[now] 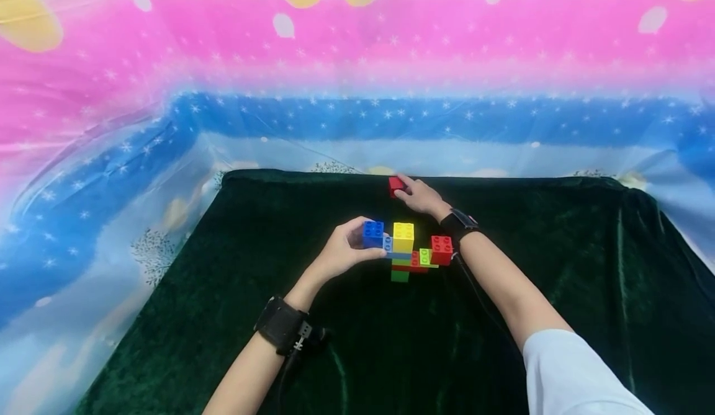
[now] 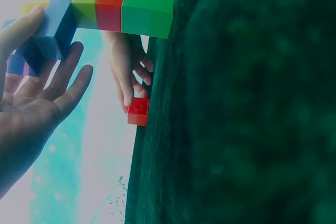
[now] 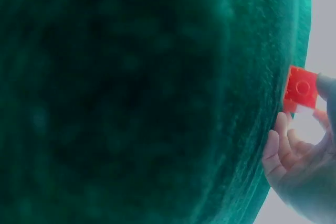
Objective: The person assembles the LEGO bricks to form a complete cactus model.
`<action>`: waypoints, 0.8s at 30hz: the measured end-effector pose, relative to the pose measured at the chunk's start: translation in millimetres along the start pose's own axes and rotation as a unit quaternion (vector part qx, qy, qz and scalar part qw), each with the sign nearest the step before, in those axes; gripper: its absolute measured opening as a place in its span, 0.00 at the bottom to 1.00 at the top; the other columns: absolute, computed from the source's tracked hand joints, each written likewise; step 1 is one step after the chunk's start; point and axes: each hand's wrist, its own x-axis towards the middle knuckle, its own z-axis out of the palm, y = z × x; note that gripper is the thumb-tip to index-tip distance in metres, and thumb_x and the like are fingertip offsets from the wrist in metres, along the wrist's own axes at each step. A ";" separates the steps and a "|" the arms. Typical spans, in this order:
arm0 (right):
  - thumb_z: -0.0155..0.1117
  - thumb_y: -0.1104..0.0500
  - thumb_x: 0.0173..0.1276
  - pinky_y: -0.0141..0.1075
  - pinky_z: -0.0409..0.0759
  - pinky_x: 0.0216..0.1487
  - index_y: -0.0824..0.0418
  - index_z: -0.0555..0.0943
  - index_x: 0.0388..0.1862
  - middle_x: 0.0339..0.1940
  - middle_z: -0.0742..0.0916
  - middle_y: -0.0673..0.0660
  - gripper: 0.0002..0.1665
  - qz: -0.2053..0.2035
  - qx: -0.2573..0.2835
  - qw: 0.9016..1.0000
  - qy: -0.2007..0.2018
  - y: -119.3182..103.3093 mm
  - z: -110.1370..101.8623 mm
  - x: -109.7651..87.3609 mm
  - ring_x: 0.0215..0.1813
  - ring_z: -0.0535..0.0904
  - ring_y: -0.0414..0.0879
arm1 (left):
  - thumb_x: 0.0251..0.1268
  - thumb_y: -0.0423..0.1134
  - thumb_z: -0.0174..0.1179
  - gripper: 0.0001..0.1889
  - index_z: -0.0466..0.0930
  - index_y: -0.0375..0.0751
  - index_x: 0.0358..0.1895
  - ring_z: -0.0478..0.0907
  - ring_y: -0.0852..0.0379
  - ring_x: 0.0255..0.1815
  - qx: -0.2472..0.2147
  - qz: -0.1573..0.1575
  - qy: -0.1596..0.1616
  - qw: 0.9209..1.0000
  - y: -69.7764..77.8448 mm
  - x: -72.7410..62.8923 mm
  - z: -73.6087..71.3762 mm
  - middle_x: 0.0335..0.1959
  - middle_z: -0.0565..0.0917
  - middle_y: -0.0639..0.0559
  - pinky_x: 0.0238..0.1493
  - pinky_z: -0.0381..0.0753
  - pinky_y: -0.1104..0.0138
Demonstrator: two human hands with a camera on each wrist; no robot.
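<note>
My left hand [image 1: 337, 252] grips the blue end of a toy brick build, with thumb and fingers around the blue brick [image 1: 372, 235]. The build has a yellow brick [image 1: 403, 236] on top and a red brick [image 1: 441, 250] out at its right end. Its lowest part is a green brick [image 2: 148, 9], below red and lime layers in the left wrist view. Farther off, at the back edge of the cloth, my right hand [image 1: 421, 196] pinches a separate red brick [image 3: 302, 87] between thumb and index finger, the other fingers loosely bent.
A dark green velvet cloth [image 1: 234, 340] covers the surface under both hands. Behind it and to the left hangs a pink and blue printed sheet [image 1: 447, 49]. Black wrist straps [image 1: 282, 325] carry cables that trail down over the cloth.
</note>
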 end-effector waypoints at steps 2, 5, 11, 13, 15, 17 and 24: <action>0.48 0.44 0.77 0.57 0.70 0.67 0.47 0.48 0.80 0.68 0.72 0.67 0.39 0.003 -0.007 1.000 -0.008 -4.4 -1.1 1.2 0.63 0.72 0.61 | 0.61 0.40 0.67 0.22 0.74 0.40 0.57 0.81 0.47 0.56 -0.003 0.000 -0.002 1.000 0.0 0.6 -1.0 0.54 0.82 0.41 0.60 0.81 0.54; 0.47 0.44 0.77 0.58 0.68 0.70 0.48 0.44 0.81 0.71 0.70 0.67 0.40 0.007 0.000 1.000 -0.008 -5.3 -1.8 2.3 0.67 0.71 0.62 | 0.61 0.40 0.67 0.21 0.74 0.42 0.56 0.82 0.48 0.56 -0.005 0.002 -0.005 1.000 -1.0 1.6 -1.6 0.53 0.82 0.42 0.59 0.81 0.54; 0.45 0.45 0.78 0.60 0.66 0.71 0.48 0.45 0.81 0.71 0.72 0.68 0.38 0.010 0.009 1.000 -0.012 -0.7 -2.3 5.1 0.69 0.70 0.63 | 0.61 0.39 0.67 0.20 0.74 0.42 0.55 0.82 0.48 0.55 -0.001 0.009 -0.003 1.000 -0.7 1.5 -1.5 0.53 0.82 0.43 0.58 0.82 0.55; 0.45 0.45 0.79 0.61 0.66 0.71 0.48 0.47 0.80 0.71 0.72 0.68 0.37 0.013 0.013 1.000 -0.014 0.9 -3.2 4.9 0.69 0.70 0.63 | 0.61 0.39 0.67 0.21 0.74 0.42 0.56 0.82 0.48 0.55 0.000 0.008 -0.004 1.000 -0.6 1.7 -1.3 0.53 0.82 0.43 0.59 0.82 0.55; 0.44 0.45 0.79 0.61 0.66 0.71 0.49 0.50 0.80 0.70 0.73 0.68 0.35 0.012 0.018 1.000 -0.014 2.5 -3.9 4.5 0.69 0.70 0.63 | 0.61 0.40 0.67 0.21 0.74 0.43 0.56 0.82 0.49 0.55 0.004 0.005 -0.004 1.000 -0.5 2.1 -1.0 0.53 0.82 0.43 0.59 0.81 0.55; 0.44 0.46 0.79 0.61 0.67 0.70 0.50 0.51 0.79 0.70 0.73 0.68 0.35 0.010 0.026 1.000 -0.010 3.7 -4.4 4.0 0.68 0.70 0.63 | 0.61 0.41 0.67 0.22 0.74 0.43 0.56 0.82 0.49 0.55 0.007 0.002 -0.003 1.000 -0.4 2.5 -0.8 0.53 0.82 0.44 0.59 0.81 0.55; 0.49 0.48 0.77 0.57 0.73 0.66 0.55 0.58 0.76 0.65 0.76 0.69 0.33 -0.004 0.048 0.999 0.008 7.1 -2.1 3.3 0.62 0.74 0.63 | 0.61 0.41 0.67 0.22 0.74 0.43 0.57 0.82 0.49 0.55 0.013 0.000 0.002 1.000 -1.1 0.6 -1.0 0.53 0.83 0.44 0.59 0.82 0.55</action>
